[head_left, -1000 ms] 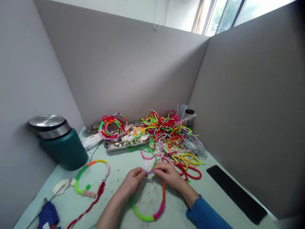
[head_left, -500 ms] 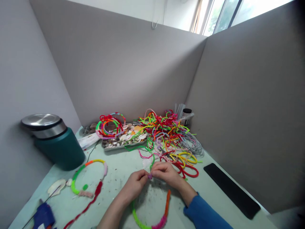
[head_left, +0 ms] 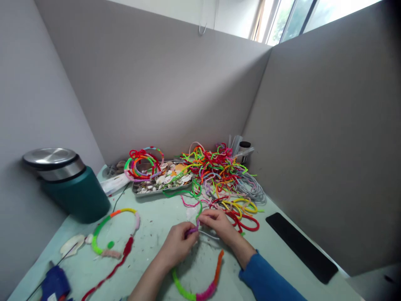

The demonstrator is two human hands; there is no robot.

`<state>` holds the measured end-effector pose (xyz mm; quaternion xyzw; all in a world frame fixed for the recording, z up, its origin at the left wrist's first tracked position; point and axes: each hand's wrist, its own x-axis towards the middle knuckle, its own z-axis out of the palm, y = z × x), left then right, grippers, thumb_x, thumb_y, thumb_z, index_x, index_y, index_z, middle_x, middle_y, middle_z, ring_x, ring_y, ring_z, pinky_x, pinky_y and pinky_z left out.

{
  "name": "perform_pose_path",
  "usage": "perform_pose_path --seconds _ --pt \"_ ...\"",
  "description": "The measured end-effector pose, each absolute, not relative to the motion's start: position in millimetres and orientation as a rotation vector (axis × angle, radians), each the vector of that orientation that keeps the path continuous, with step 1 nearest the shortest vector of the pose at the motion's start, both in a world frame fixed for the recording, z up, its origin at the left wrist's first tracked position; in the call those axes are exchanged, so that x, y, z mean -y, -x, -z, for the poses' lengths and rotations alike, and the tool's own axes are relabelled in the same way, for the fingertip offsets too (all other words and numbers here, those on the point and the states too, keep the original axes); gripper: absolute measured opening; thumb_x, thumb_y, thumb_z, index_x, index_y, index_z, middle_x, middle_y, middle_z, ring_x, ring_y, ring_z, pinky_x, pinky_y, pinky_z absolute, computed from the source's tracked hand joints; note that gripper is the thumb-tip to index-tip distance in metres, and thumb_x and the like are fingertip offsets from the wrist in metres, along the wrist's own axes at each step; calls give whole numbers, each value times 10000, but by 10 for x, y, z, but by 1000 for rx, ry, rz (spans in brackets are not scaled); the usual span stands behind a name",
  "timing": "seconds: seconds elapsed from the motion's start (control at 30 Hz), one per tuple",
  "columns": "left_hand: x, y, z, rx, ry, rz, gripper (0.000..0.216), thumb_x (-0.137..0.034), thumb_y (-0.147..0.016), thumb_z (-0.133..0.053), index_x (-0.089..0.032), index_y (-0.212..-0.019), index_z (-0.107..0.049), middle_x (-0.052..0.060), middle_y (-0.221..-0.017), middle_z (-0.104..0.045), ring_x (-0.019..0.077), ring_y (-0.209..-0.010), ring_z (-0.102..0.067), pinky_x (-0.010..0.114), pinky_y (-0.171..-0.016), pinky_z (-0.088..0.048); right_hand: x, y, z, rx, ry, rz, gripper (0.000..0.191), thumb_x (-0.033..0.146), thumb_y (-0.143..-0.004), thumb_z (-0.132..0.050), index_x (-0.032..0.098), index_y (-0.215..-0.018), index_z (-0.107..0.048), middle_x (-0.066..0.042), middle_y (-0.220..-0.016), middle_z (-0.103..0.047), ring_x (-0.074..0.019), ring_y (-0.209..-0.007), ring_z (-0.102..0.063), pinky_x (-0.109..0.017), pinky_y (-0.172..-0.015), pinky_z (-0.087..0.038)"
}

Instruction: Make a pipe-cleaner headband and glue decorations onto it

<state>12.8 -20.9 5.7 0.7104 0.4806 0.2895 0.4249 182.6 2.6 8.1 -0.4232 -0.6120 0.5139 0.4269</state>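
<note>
A purple pipe cleaner [head_left: 191, 230] runs between my hands at the front middle of the table. My left hand [head_left: 181, 241] is closed around its left part. With fingertips pinched together, my right hand [head_left: 217, 223] grips the upper end of it. A bare grey-white wire [head_left: 209, 235] extends from the purple part beneath my right hand. Below my hands curves a ring wrapped in lime green, magenta and orange [head_left: 205, 294]; whether it joins the held wire is hidden behind my left hand.
To the left lie a multicoloured wrapped ring [head_left: 100, 233] with a red tail, a blue glue gun [head_left: 55, 284] and a teal flask [head_left: 77, 196]. Behind are a metal tray [head_left: 163, 191] of shells and a heap of pipe cleaners [head_left: 216, 165]. A black strip [head_left: 300, 246] lies right.
The purple pipe cleaner now shows more between my hands, its end raised by my right fingers. The bare wire has come into sight. My left hand has rolled over slightly.
</note>
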Motion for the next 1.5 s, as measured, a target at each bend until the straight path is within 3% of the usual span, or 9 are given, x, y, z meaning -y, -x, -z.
perform_pose_path --seconds 0.23,0.43,0.87,1.37,1.5 --pt "198 -112 -33 -1232 -1885 -718 181 -214 -766 -440 -162 -615 -524 -46 -560 -412 110 -560 -378 229 -533 -257 -30 -1808 -43 1490 1088 -1269 281 397 -732 -656 129 -647 -649 18 -558 -522 -101 -545 -445 -227 -533 -331" --pt "228 -129 -91 -1259 -1884 -716 180 -296 -750 -503 -162 -640 -551 -45 -563 -429 111 -545 -386 225 -525 -265 -19 -1800 -59 1503 1062 -1266 291 415 -721 -666 137 -638 -656 8 -581 -552 -113 -573 -478 -232 -555 -359" --pt "225 -122 -49 -1267 -2017 -766 190 -161 -724 -428 -171 -558 -520 -38 -536 -419 109 -532 -392 226 -521 -246 -14 -1794 -31 1512 1082 -1226 291 415 -738 -646 141 -639 -649 6 -563 -558 -115 -560 -481 -232 -549 -363" --pt "207 -95 -108 -1241 -1850 -912 208 -280 -780 -485 -148 -696 -621 -16 -589 -494 119 -565 -430 217 -547 -320 -71 -1849 56 1586 1136 -1252 348 466 -736 -640 131 -644 -654 17 -544 -509 -101 -528 -432 -215 -502 -312" --pt "217 -94 -112 -1242 -1774 -972 178 -283 -771 -524 -161 -869 -609 -48 -569 -470 110 -533 -424 205 -519 -316 -77 -1889 69 1642 1131 -1271 336 450 -728 -655 123 -653 -677 26 -535 -489 -94 -528 -406 -211 -494 -278"
